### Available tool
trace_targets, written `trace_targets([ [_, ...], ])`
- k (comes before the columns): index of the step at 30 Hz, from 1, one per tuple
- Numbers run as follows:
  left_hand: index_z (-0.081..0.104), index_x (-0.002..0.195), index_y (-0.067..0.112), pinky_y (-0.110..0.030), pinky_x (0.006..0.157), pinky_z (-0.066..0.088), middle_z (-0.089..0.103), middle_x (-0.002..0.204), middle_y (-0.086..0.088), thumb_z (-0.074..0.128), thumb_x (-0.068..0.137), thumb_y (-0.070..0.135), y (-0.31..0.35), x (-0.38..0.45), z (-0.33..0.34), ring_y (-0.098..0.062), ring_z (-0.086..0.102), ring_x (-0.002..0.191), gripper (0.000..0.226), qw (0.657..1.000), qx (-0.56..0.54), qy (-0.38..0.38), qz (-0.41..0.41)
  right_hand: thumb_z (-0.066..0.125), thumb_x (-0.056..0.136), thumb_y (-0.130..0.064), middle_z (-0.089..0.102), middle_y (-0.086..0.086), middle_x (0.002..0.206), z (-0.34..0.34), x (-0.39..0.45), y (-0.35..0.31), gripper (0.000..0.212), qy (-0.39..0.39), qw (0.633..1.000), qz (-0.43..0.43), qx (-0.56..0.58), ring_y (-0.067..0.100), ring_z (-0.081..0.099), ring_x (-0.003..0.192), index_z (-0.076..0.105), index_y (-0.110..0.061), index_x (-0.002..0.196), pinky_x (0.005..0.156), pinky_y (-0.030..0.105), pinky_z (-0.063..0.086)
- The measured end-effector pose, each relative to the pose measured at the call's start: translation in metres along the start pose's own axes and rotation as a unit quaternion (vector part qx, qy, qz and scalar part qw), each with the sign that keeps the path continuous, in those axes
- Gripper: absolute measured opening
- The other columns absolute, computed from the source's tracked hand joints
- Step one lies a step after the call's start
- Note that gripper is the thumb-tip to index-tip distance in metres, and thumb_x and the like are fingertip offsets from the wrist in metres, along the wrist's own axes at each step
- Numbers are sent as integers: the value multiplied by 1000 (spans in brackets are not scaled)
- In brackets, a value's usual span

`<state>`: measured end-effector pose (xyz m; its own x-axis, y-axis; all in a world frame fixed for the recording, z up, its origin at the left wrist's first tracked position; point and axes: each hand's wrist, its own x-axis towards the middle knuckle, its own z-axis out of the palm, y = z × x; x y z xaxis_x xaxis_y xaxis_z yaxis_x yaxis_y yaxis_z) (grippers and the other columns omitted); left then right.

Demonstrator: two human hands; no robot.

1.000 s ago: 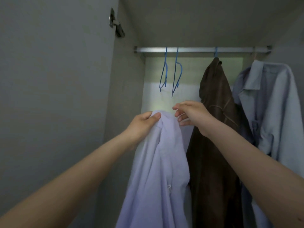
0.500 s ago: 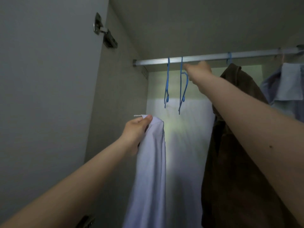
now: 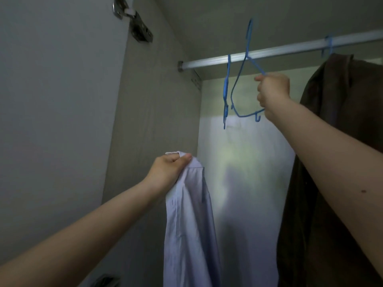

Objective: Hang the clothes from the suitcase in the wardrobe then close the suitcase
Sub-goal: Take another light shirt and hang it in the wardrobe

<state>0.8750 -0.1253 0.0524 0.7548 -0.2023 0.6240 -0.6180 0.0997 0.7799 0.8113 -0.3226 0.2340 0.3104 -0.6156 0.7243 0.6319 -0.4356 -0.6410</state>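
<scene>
- Wardrobe (image 3: 157, 112) walls are pale and grey all round me, and a silver rail (image 3: 290, 51) runs across the top.
- My left hand (image 3: 165, 172) is low down. Its fingers and thumb are curled tight on the collar of a light purple shirt (image 3: 190, 228). The shirt hangs straight down from that hand, in front of the wardrobe's back wall. It is not on a hanger yet.
- My left hand and the shirt are in about the same place as half a second ago.
- My right hand (image 3: 272, 93) is up high, just under the rail. Its fingers are wrapped round a thin blue hanger (image 3: 244, 79), gripping its right side.
- Half a second ago that hand was only reaching up by the rail, and this hanger hung straight down from it. Now the hanger is tipped and turned, and its hook (image 3: 249, 27) pokes up above the rail, so it looks lifted off.
- Another blue hanger (image 3: 227, 90) hangs on the rail just to the left, same as before.
- A dark brown coat (image 3: 335, 162) hangs on the right, on its own blue hook (image 3: 328, 45). My right arm crosses in front of it.
- A metal hinge (image 3: 132, 21) sits at the top left, on the door edge.
- My view has tipped up a bit, so the pale blue shirt I saw at the far right is out of sight now.
</scene>
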Motion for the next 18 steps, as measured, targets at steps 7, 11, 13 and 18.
trace_targets([
  [7, 54, 88, 12, -27, 67, 37, 49, 80, -13, 51, 95, 26, -8, -27, -1, -18, 45, 75, 16, 999, -9, 33, -15, 45, 91, -19, 39, -8, 51, -40, -59, 38, 30, 49, 997, 18, 58, 6, 36, 41, 59, -22, 65, 42, 20, 25],
  [11, 63, 84, 9, -20, 61, 45, 60, 77, -7, 52, 94, 27, -10, -64, -6, -16, 55, 71, 23, 997, -30, 52, -52, 44, 96, -17, 26, -12, 35, -79, -135, 53, 26, 40, 984, 63, 162, 3, 23, 28, 61, -15, 75, 33, 14, 16],
  [13, 65, 85, 11, -19, 59, 47, 62, 77, -5, 53, 93, 29, -16, -89, -10, -15, 56, 70, 23, 993, -61, 55, -81, 43, 97, -17, 24, -12, 37, -98, -182, 61, 26, 25, 980, 79, 178, 3, 19, 29, 62, -14, 80, 34, 12, 14],
  [18, 64, 89, 11, -24, 67, 45, 61, 86, -10, 54, 93, 28, -30, -163, -27, -19, 56, 77, 20, 980, -121, 60, -148, 41, 99, -18, 21, -11, 41, -145, -315, 72, 25, -2, 963, 133, 232, 2, 12, 33, 62, -11, 87, 33, 15, 9],
])
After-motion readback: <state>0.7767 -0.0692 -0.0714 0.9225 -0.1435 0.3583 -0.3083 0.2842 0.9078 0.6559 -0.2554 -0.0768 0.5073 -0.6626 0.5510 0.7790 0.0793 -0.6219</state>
